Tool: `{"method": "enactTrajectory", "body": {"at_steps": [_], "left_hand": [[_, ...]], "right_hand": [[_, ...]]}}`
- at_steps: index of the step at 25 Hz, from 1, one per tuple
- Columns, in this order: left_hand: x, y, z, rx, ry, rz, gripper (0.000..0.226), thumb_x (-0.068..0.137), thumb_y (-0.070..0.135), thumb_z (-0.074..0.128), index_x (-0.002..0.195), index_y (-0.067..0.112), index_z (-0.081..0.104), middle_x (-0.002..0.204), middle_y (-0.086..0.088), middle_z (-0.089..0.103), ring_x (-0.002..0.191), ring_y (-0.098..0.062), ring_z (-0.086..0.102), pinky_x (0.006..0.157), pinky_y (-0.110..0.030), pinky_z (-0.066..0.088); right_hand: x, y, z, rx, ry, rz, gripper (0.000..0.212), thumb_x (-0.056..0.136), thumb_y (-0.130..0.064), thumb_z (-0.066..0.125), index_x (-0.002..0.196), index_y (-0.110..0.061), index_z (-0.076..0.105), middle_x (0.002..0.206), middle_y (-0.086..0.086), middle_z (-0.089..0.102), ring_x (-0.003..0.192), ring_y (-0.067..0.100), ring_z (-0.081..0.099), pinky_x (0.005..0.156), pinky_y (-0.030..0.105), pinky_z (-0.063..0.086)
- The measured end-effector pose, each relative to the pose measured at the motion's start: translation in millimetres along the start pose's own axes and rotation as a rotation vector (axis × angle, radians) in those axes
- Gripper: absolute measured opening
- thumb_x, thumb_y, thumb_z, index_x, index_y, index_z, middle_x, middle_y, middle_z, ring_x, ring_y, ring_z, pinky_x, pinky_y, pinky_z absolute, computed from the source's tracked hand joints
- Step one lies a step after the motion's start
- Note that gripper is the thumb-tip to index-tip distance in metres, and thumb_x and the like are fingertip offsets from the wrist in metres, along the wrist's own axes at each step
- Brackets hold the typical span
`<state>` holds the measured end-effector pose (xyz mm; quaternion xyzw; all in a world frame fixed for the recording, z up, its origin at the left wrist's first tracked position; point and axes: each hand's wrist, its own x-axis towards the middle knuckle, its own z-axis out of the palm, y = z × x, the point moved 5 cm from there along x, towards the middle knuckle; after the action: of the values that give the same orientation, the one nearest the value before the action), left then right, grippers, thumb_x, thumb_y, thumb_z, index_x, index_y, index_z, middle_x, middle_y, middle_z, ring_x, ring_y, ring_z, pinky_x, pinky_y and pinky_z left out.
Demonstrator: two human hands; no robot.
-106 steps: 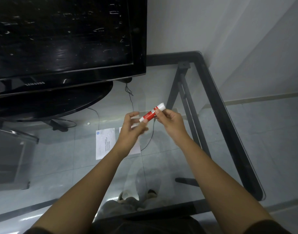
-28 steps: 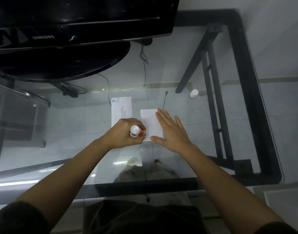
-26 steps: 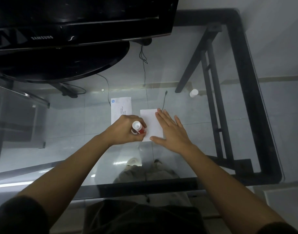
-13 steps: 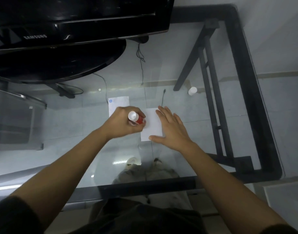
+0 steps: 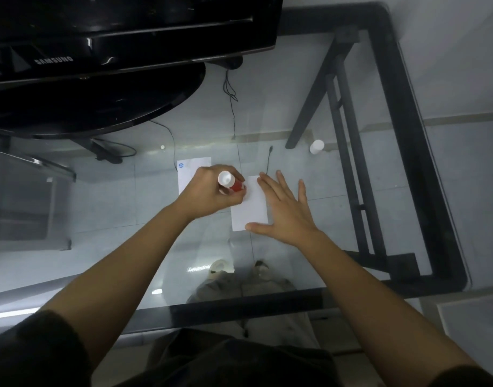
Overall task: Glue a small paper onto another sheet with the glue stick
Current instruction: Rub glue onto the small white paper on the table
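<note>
Person is wearing a dark short-sleeved top [image 5: 225, 364], sleeves [image 5: 36, 347] ending above the elbows. Forearms, left hand [image 5: 209, 191] and right hand [image 5: 287, 213] are showing bare: no rings, watch or gloves. Below the glass table [image 5: 401, 107], light trousers [image 5: 239, 286] and shoes [image 5: 219, 268] are showing.

Black television [image 5: 122, 37], glass table [image 5: 407, 113], cable [image 5: 231, 93]

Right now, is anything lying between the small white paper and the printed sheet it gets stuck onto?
Only the left hand with the glue stick sits over the gap between small paper and printed sheet.
</note>
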<state>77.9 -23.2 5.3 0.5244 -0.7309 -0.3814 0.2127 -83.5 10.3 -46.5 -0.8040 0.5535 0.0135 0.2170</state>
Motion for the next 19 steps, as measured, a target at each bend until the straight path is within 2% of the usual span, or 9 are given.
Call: {"method": "enactTrajectory", "body": {"at_steps": [2, 5, 10, 14, 17, 19], "left_hand": [[-18, 4, 14, 0.002, -0.077, 0.030, 0.022, 0.071, 0.020, 0.078, 0.089, 0.012, 0.068, 0.086, 0.002, 0.068, 0.074, -0.004, 0.060, 0.069, -0.003, 0.043], [-20, 4, 21, 0.039, -0.155, 0.048, 0.025, 0.071, 0.020, 0.078, 0.091, 0.010, 0.068, 0.089, -0.004, 0.071, 0.075, -0.011, 0.061, 0.071, -0.008, 0.045], [19, -1, 0, 0.065, -0.037, -0.008, 0.019, 0.073, 0.021, 0.075, 0.087, 0.012, 0.068, 0.086, -0.002, 0.070, 0.073, -0.009, 0.062, 0.068, -0.022, 0.054], [-1, 3, 9, 0.025, 0.002, 0.034, 0.019, 0.072, 0.021, 0.076, 0.087, 0.014, 0.068, 0.085, 0.004, 0.068, 0.071, 0.001, 0.059, 0.067, -0.005, 0.045], [-19, 6, 25, 0.030, -0.104, 0.047, 0.022, 0.071, 0.022, 0.077, 0.089, 0.014, 0.068, 0.087, 0.001, 0.069, 0.073, -0.005, 0.060, 0.069, -0.006, 0.045], [-11, 5, 24, 0.040, -0.119, 0.037, 0.022, 0.072, 0.022, 0.077, 0.090, 0.013, 0.068, 0.088, -0.002, 0.071, 0.074, -0.009, 0.062, 0.069, -0.013, 0.049]], "right_hand": [[0, 1, -1, -0.006, 0.004, 0.002, 0.102, 0.068, -0.072, 0.053, 0.143, -0.021, 0.008, 0.155, -0.004, 0.007, 0.140, 0.016, -0.010, 0.103, 0.047, -0.022], [0, 1, 0, -0.012, 0.003, -0.001, 0.102, 0.069, -0.073, 0.052, 0.144, -0.021, 0.007, 0.155, -0.003, 0.007, 0.140, 0.017, -0.010, 0.104, 0.048, -0.021], [0, 3, 4, 0.021, 0.000, -0.002, 0.103, 0.069, -0.073, 0.051, 0.144, -0.022, 0.003, 0.156, -0.004, 0.003, 0.139, 0.014, -0.012, 0.103, 0.043, -0.022], [-1, 3, 7, 0.032, -0.006, -0.006, 0.105, 0.069, -0.074, 0.049, 0.144, -0.021, -0.001, 0.156, -0.004, -0.001, 0.139, 0.012, -0.015, 0.107, 0.044, -0.017], [-1, 4, 6, 0.051, -0.008, 0.022, 0.111, 0.067, -0.075, 0.051, 0.143, -0.017, -0.006, 0.155, 0.000, -0.008, 0.138, 0.013, -0.016, 0.110, 0.042, -0.013], [-1, 5, 6, 0.063, -0.017, 0.033, 0.114, 0.067, -0.076, 0.051, 0.143, -0.016, -0.009, 0.155, 0.003, -0.012, 0.138, 0.013, -0.016, 0.108, 0.038, -0.014]]}}
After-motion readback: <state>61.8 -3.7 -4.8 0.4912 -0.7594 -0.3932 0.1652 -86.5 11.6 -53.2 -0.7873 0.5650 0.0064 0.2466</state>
